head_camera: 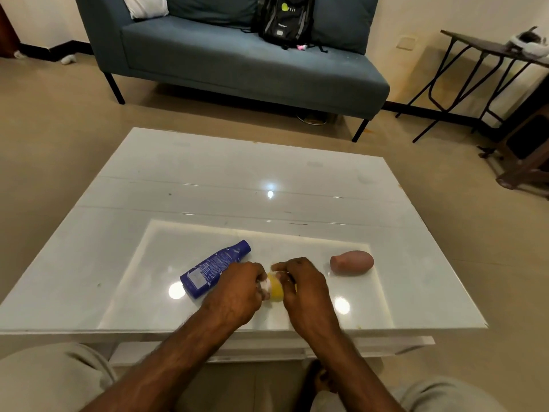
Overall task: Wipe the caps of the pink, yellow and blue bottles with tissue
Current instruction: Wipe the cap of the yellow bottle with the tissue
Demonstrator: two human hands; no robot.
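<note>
The left hand [237,289] is curled shut around a wad of white tissue [265,285], pressing it against one end of the yellow bottle [275,288]. The right hand [303,288] is cupped over the other side of the yellow bottle, fingers bent down around it, so that only a short yellow band shows between the two hands. Whether the covered end is the cap cannot be told, since the hands hide most of the bottle.

Taking the yellow bottle as the landmark: it lies low on the glossy white worktop [208,185], inside the sunken glass panel near the person's edge. Just to its left, partly behind the left hand, the blue bottle [214,267] lies on its side, slanted, its narrow end pointing away and to the right, its label with small print facing up. To the right of the yellow bottle, clear of the right hand, the pink bottle [352,262] lies on its side with its flat end toward the hands.

Well beyond the yellow bottle, past the far edge of the worktop, stands a blue-grey sofa [237,58] with a black backpack [285,20] on its seat. Far to the right a dark folding table [487,49] stands by the wall.
</note>
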